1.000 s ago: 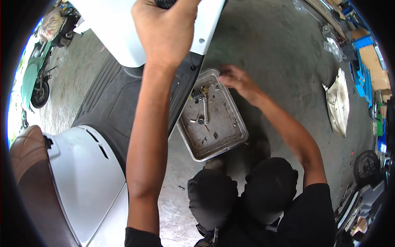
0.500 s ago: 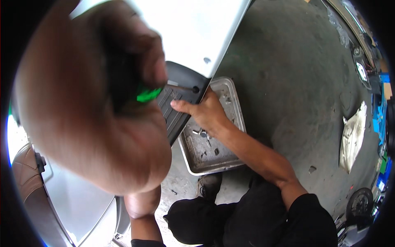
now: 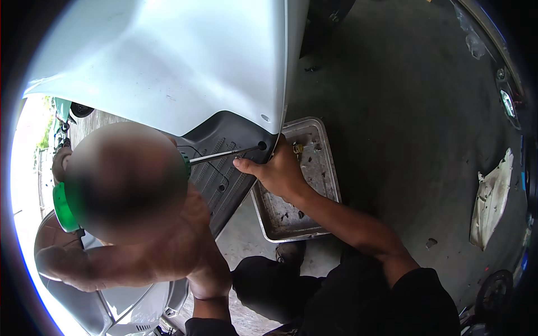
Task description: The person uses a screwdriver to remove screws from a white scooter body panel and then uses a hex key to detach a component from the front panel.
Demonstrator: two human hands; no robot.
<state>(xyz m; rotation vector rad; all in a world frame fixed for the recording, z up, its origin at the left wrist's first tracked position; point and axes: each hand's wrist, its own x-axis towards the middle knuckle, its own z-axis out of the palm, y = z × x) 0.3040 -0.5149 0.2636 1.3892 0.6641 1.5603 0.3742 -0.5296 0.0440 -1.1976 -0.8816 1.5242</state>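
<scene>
Two hands: left hand (image 3: 165, 252), lower left of the frame, seemingly closed around a green-handled screwdriver (image 3: 212, 157), its fingers blurred, thumb stretched out; right hand (image 3: 286, 173), centre, gripping the footboard (image 3: 230, 133) edge, thumb on top, fingers hidden.
Screwdriver tip: at the corner hole (image 3: 261, 145), centre of the frame.
Progress: work there looks under way; footboard and white panel (image 3: 168, 67) sit in place; the hole's inside is hidden.
Tray (image 3: 286, 225): lower centre, small loose parts (image 3: 297, 148) inside.

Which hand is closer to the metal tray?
Right: the right hand, at the scooter floorboard's edge, overlaps the metal tray in view; the left hand, by the screwdriver, is farther left.
</scene>
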